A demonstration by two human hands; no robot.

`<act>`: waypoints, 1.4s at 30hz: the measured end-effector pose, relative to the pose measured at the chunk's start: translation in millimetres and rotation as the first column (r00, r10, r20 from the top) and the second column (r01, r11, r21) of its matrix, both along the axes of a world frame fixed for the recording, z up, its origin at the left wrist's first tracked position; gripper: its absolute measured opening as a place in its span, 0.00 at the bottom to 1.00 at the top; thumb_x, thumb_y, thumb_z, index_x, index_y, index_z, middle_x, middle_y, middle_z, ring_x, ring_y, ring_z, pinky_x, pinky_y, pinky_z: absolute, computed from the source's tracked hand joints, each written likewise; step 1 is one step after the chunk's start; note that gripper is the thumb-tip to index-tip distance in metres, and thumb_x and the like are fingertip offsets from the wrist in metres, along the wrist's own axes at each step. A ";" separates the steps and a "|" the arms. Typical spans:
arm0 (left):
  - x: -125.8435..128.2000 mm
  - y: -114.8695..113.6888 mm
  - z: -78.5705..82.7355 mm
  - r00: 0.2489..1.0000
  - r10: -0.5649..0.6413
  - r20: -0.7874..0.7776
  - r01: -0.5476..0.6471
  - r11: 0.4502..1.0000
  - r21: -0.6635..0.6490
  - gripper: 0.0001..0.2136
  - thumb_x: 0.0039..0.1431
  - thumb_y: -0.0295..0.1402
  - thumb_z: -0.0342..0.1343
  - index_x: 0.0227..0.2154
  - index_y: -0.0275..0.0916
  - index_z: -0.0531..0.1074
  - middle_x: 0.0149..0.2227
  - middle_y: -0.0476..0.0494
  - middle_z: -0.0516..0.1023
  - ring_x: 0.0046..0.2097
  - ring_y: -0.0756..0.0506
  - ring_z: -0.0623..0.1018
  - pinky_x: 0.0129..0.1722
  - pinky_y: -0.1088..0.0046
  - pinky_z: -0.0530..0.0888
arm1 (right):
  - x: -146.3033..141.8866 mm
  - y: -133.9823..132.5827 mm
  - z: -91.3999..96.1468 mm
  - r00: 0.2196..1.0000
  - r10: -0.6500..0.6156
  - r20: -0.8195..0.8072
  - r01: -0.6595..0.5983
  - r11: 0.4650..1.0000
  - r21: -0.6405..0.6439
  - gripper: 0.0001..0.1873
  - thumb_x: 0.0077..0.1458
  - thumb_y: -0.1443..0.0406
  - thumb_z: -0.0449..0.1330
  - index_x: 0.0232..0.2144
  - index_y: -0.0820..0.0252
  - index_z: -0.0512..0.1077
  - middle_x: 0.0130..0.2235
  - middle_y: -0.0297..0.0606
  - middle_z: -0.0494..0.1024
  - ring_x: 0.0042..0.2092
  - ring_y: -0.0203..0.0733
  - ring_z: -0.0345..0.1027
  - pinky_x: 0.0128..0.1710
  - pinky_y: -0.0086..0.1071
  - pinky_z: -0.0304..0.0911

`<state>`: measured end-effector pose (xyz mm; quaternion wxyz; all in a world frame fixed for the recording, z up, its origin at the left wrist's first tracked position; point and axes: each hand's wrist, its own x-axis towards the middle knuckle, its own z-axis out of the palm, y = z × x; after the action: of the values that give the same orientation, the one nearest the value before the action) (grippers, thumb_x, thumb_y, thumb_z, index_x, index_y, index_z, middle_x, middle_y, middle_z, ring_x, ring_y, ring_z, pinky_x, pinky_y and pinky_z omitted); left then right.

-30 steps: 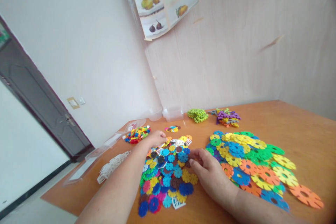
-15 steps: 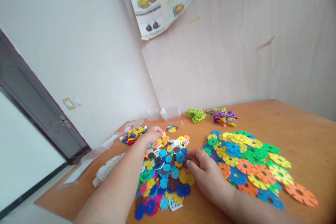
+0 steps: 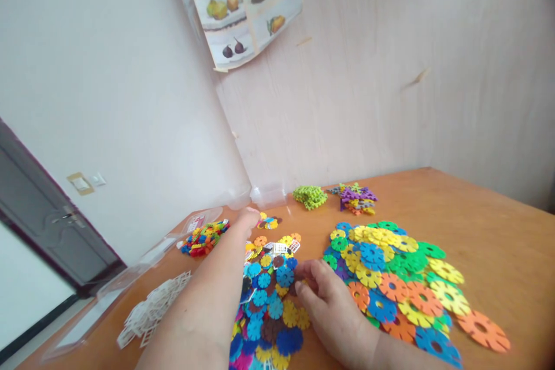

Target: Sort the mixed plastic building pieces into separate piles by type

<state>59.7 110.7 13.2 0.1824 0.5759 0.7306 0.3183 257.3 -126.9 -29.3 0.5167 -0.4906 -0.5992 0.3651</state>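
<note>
**Desk:** What did the head camera catch of the hands?

**Photographer:** The person's left hand (image 3: 245, 224) was stretched across the table (image 3: 498, 225) to a little cluster of discs (image 3: 269, 222) just beyond the heap of small discs (image 3: 271, 295). Its fingers were turned away from the lens, so it could not be told whether they had closed on a piece. The right hand (image 3: 332, 303) lay curled at the heap's right edge with its fingertips drawn in against the discs, but a firm grip could not be confirmed either. The two hands were well apart.

**Desk:** What lay grouped, and what lay mixed?

**Photographer:** Several kinds appeared already set apart. The large discs (image 3: 399, 277) were spread to the right, just beside the small ones. A green pile (image 3: 310, 196) and a purple pile (image 3: 356, 196) sat near the wall. The coloured bricks (image 3: 203, 238) were off to the left, and the white lattice pieces (image 3: 151, 309) lay nearer the camera. The heap between the hands was a jumble of blue, yellow, brown and pink, with a few white pieces showing at its far end. Going by the frame, that was the part left unseparated.
</note>
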 end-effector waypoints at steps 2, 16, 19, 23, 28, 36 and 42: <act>1.7 1.8 -2.7 1.000 0.010 -0.021 -0.010 1.000 -0.005 0.05 0.43 0.25 0.61 0.26 0.35 0.73 0.26 0.46 0.76 0.30 0.48 0.74 0.26 0.77 0.66 | 0.8 -1.6 3.4 1.000 -0.004 0.011 0.004 1.000 -0.013 0.10 0.54 0.65 0.54 0.37 0.56 0.72 0.39 0.38 0.75 0.44 0.43 0.70 0.46 0.33 0.64; -29.9 -48.1 20.2 0.988 -0.042 -0.149 0.040 0.999 -0.016 0.05 0.49 0.25 0.55 0.30 0.36 0.75 0.31 0.45 0.78 0.35 0.48 0.74 0.31 0.77 0.66 | 2.0 2.4 -3.1 0.999 0.020 0.040 -0.019 1.000 -0.013 0.11 0.53 0.63 0.54 0.38 0.57 0.72 0.39 0.38 0.76 0.44 0.44 0.71 0.45 0.35 0.65; -42.2 -65.6 23.9 0.985 -0.059 -0.161 0.053 0.998 -0.041 0.05 0.50 0.25 0.54 0.29 0.35 0.75 0.32 0.45 0.78 0.34 0.48 0.74 0.31 0.77 0.66 | 3.6 2.3 -2.3 0.998 0.033 0.044 -0.032 0.999 -0.014 0.11 0.54 0.62 0.54 0.39 0.58 0.73 0.40 0.39 0.76 0.44 0.44 0.71 0.45 0.35 0.66; -54.1 -86.0 24.2 0.981 -0.102 -0.164 0.087 0.992 -0.097 0.06 0.49 0.27 0.56 0.31 0.36 0.76 0.30 0.46 0.79 0.32 0.49 0.74 0.28 0.78 0.66 | 4.5 3.9 -5.8 0.999 0.022 0.050 -0.021 1.000 -0.013 0.12 0.53 0.61 0.55 0.39 0.58 0.73 0.40 0.39 0.77 0.45 0.45 0.72 0.47 0.37 0.65; -60.6 -97.4 17.6 0.971 -0.179 -0.159 0.150 0.973 -0.176 0.06 0.46 0.30 0.60 0.28 0.35 0.77 0.26 0.47 0.78 0.27 0.50 0.73 0.25 0.78 0.65 | 4.5 6.0 -9.7 0.999 0.018 0.045 -0.018 1.000 0.004 0.13 0.52 0.61 0.56 0.39 0.58 0.74 0.41 0.40 0.77 0.45 0.46 0.72 0.47 0.38 0.66; -57.6 -88.5 6.2 0.950 -0.188 -0.248 0.149 0.974 -0.169 0.09 0.39 0.35 0.65 0.26 0.39 0.77 0.25 0.48 0.78 0.28 0.49 0.74 0.26 0.78 0.65 | 5.2 4.9 -7.9 0.998 0.023 0.054 -0.023 1.000 0.003 0.13 0.52 0.61 0.56 0.39 0.58 0.74 0.40 0.40 0.77 0.44 0.46 0.72 0.47 0.39 0.66; -49.5 -82.0 4.7 0.959 -0.157 -0.238 0.124 0.981 -0.146 0.06 0.40 0.28 0.63 0.25 0.39 0.76 0.24 0.49 0.77 0.27 0.50 0.73 0.26 0.78 0.64 | 4.4 4.9 -10.4 0.999 0.025 0.041 -0.025 1.000 0.018 0.12 0.54 0.61 0.55 0.39 0.57 0.73 0.41 0.40 0.77 0.46 0.46 0.71 0.48 0.39 0.65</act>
<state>10.2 28.8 17.9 0.1489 0.6487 0.7238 0.1820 261.7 -122.0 -39.6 0.5043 -0.4856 -0.6191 0.3558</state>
